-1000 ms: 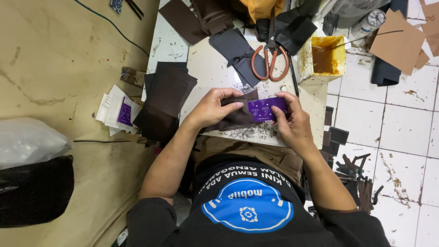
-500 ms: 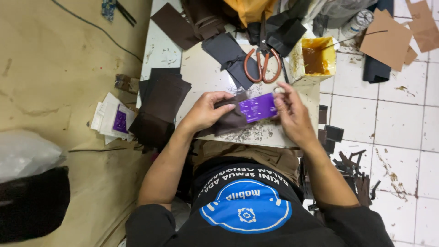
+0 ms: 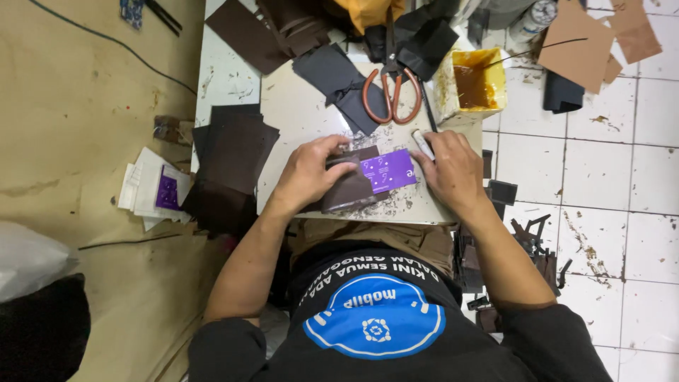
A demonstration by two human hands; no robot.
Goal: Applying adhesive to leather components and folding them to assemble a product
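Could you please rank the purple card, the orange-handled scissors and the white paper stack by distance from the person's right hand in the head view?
1. Purple card: touching the right hand.
2. Orange-handled scissors: farther up the table.
3. White paper stack: far across, past the left hand.

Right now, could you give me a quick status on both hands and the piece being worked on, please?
Left hand pressing down on dark brown leather piece. Right hand at edge of purple card lying on the leather. Scissors and yellow glue tub just behind, apart from both hands.
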